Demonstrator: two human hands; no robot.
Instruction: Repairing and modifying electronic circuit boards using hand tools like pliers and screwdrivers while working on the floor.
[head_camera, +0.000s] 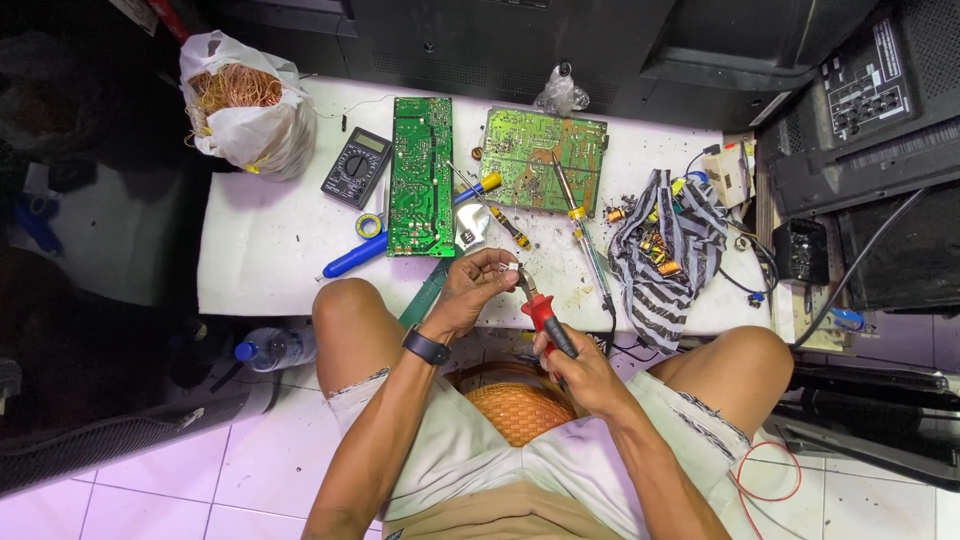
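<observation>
My left hand (478, 288) pinches a small pale component (511, 268) over the front edge of the low white table (260, 250). My right hand (585, 372) grips the red-and-black handles of a pair of pliers (545, 318), whose jaws reach up to the component. A black watch (426, 347) sits on my left wrist. Under my hands, between my knees, stands an orange woven basket (517, 408).
On the table lie two green circuit boards (421, 175) (543, 158), a black multimeter (356, 166), a blue-handled screwdriver (362, 254), a soldering iron (580, 225), a striped cloth bag (665, 255) of parts, and a white bag of copper wire (243, 105). A water bottle (275, 347) lies on the floor at left.
</observation>
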